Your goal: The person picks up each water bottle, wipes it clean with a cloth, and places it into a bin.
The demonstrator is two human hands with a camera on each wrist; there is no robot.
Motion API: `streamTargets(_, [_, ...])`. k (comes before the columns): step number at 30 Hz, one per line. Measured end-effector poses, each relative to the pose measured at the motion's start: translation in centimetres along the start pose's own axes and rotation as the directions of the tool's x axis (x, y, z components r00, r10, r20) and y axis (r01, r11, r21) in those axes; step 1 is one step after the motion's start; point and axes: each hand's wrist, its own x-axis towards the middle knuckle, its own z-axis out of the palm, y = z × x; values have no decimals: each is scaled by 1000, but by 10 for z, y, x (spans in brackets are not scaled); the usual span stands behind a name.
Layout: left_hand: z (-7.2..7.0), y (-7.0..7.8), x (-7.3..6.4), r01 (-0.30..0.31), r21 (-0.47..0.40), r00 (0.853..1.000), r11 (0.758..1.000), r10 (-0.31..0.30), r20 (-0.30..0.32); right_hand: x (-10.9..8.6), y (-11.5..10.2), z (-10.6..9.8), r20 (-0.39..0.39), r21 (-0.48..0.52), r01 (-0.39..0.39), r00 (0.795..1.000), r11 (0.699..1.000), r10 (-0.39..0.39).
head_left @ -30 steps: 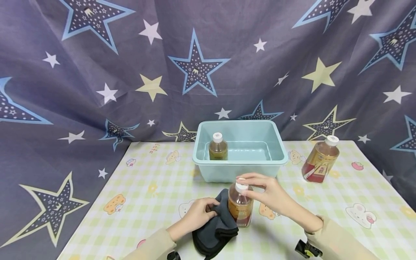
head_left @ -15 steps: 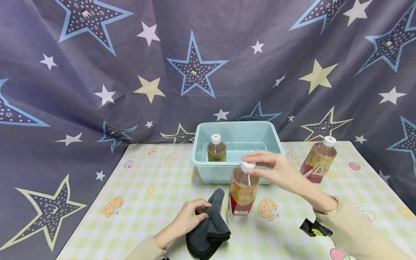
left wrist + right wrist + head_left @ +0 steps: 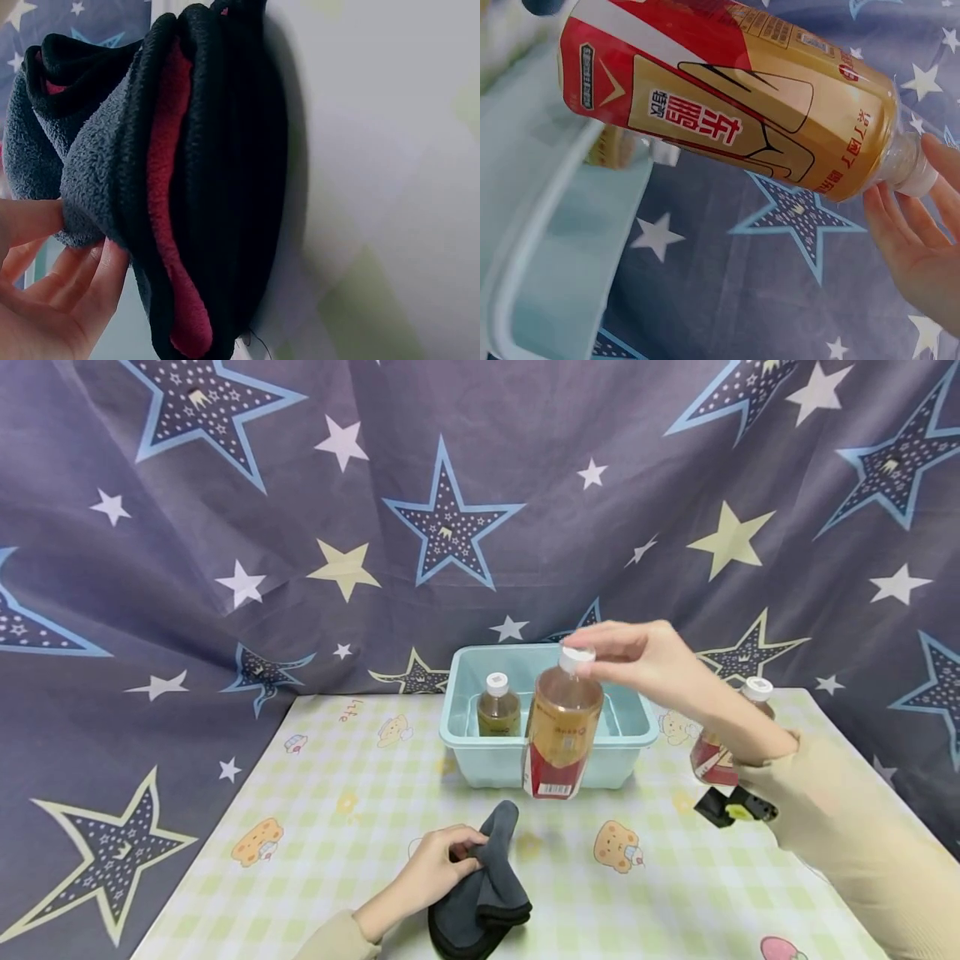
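My right hand (image 3: 645, 662) pinches the white cap of a drink bottle (image 3: 564, 727) with a gold and red label. The bottle hangs above the table, overlapping the front of the light blue plastic bin (image 3: 480, 760) in the head view. In the right wrist view the bottle (image 3: 727, 97) shows its label, with the bin's rim beside it. My left hand (image 3: 438, 867) pinches a folded dark grey cloth (image 3: 480, 885) with black edging, low at the table. The left wrist view shows red lining between the folds of the cloth (image 3: 172, 187). Another bottle (image 3: 498, 710) stands inside the bin on its left side.
A third bottle (image 3: 712, 760) stands on the table at the right, partly hidden behind my right forearm. A green checked tablecloth (image 3: 360, 802) with cartoon prints covers the table. Behind the bin hangs a dark curtain (image 3: 285, 493) with stars.
My right hand has lifted the bottle by its cap from beside the cloth, up and forward to the bin's front. My left hand and the cloth have shifted slightly left in view.
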Motion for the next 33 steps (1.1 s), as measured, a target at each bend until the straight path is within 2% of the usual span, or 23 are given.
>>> streamTargets(5, [1, 0, 0, -9, 14, 1000, 1000, 9, 0, 18, -9, -13, -63, 19, -58, 996, 998, 59])
streamTargets(11, [0, 1, -2, 7, 10, 1000, 1000, -8, 16, 37, -7, -22, -108, 16, -102, 989, 995, 103])
streamTargets(16, [0, 1, -3, 21, 3, 1000, 1000, -21, 15, 52, 1, -22, -97, 0, -130, 987, 991, 130])
streamTargets(22, [-1, 2, -5, 22, 4, 1000, 1000, -22, 2, 66, 19, -12, -67, -24, -164, 984, 986, 162])
streamTargets(33, [1, 3, -6, 26, 9, 1000, 1000, -26, 7, 68, 58, 9, -12, -36, -265, 964, 964, 264])
